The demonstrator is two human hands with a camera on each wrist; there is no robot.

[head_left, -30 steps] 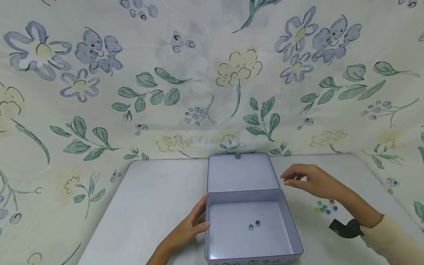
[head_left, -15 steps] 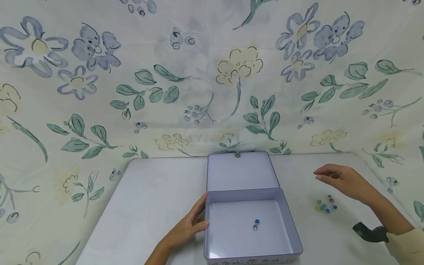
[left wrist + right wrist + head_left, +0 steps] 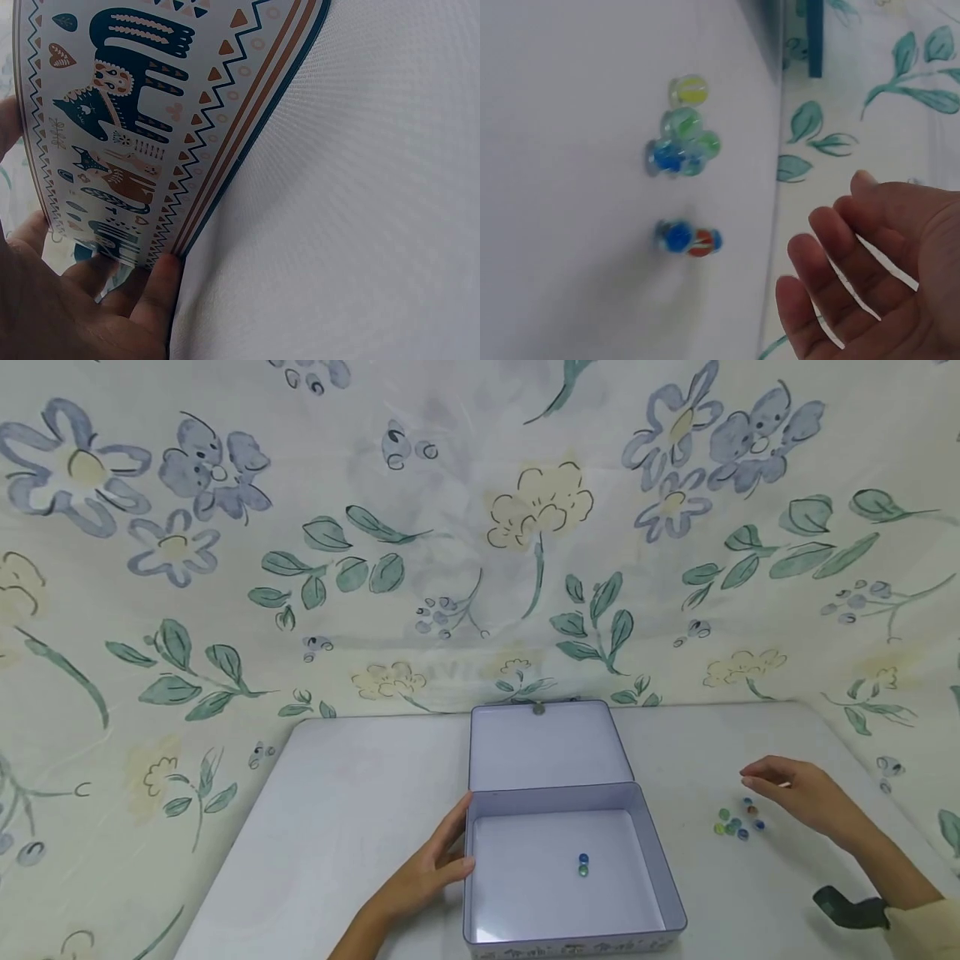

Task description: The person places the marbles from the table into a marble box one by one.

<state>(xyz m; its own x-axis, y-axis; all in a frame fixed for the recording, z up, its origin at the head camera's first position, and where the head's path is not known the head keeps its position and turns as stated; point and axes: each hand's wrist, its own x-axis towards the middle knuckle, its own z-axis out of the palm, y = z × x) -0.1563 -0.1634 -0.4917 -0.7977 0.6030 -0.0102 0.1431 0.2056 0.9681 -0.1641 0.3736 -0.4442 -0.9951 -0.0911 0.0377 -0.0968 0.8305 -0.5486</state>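
A lavender tin box point(image 3: 570, 910) stands on the white table with its lid point(image 3: 551, 747) folded back. Inside it lie a blue marble point(image 3: 583, 858) and a greenish one point(image 3: 583, 871), side by side. My left hand point(image 3: 416, 885) holds the box's left wall, thumb at the rim and fingers along the outside. In the left wrist view, those fingers touch the patterned side point(image 3: 127, 112). Several glass marbles point(image 3: 743, 834) lie loosely grouped right of the box. Beside and just above them hovers my right hand point(image 3: 813, 797), fingers loosely bent, holding nothing visible.
A floral cloth point(image 3: 450, 568) hangs behind the table point(image 3: 360, 802) and down its sides. On the right wrist sits a dark curved attachment point(image 3: 847, 910). The box's raised walls surround the marbles in it.
My right hand has moved right, away from the box's lid, and then lower towards the loose marbles. In the box, the greenish marble has rolled right, beside the blue one. My left hand stays put.
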